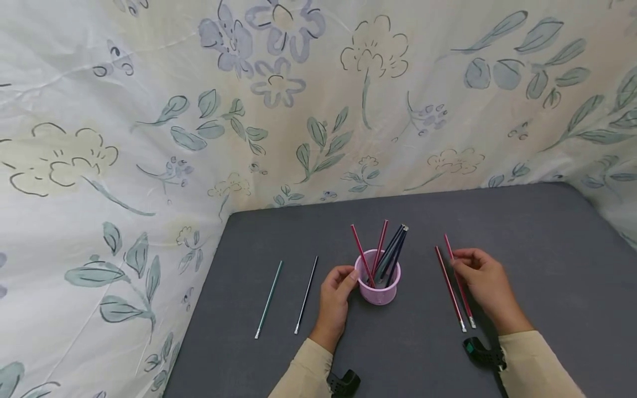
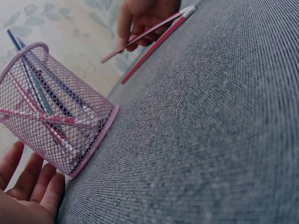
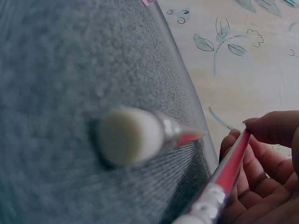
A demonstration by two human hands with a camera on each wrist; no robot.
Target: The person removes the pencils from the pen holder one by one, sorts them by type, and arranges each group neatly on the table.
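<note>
A pink mesh cup (image 1: 379, 297) stands upright on the table, holding red pencils (image 1: 356, 237) and several dark ones (image 1: 400, 243). My left hand (image 1: 334, 301) is at its left side, fingertips against the mesh; in the left wrist view those fingers (image 2: 35, 179) look loosely extended, not wrapped round it. Between thumb and fingers, my right hand (image 1: 485, 282) pinches a red pencil (image 1: 460, 284) near its upper end. Its white eraser end points toward me, low over the table. Just left of it lies another red pencil (image 1: 448, 284), whose eraser (image 3: 126, 137) looms large in the right wrist view.
Left of the cup, a teal pencil (image 1: 269, 298) and a dark pencil (image 1: 306, 296) lie apart on the dark grey table (image 1: 393, 354). A flowered cloth (image 1: 298, 138) hangs behind the table and down its left side.
</note>
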